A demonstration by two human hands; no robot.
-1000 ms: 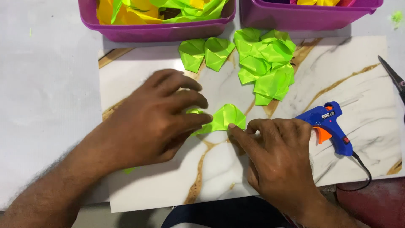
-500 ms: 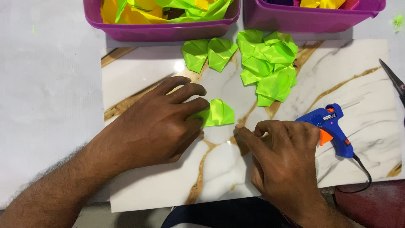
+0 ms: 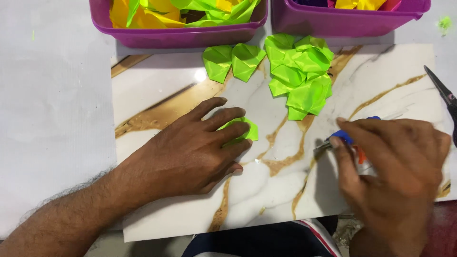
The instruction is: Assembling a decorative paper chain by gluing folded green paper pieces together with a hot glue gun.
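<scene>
My left hand [image 3: 195,147] lies flat on the marble-patterned board [image 3: 157,95], its fingers pressing down a folded bright green paper piece [image 3: 245,129]. My right hand [image 3: 390,162] is closed around a blue hot glue gun [image 3: 345,139] with an orange trigger, lifted over the board's right side; the nozzle points left toward the green piece. Most of the gun is hidden behind the hand.
A pile of several folded green paper pieces [image 3: 300,76] lies at the board's far edge, with two more [image 3: 231,59] to its left. Two purple tubs [image 3: 181,33] [image 3: 352,21] of coloured paper stand behind. Scissors [image 3: 445,95] rest at the right edge.
My right hand left the green piece, went right and picked up the glue gun. My left hand stayed, now covering more of the green piece.
</scene>
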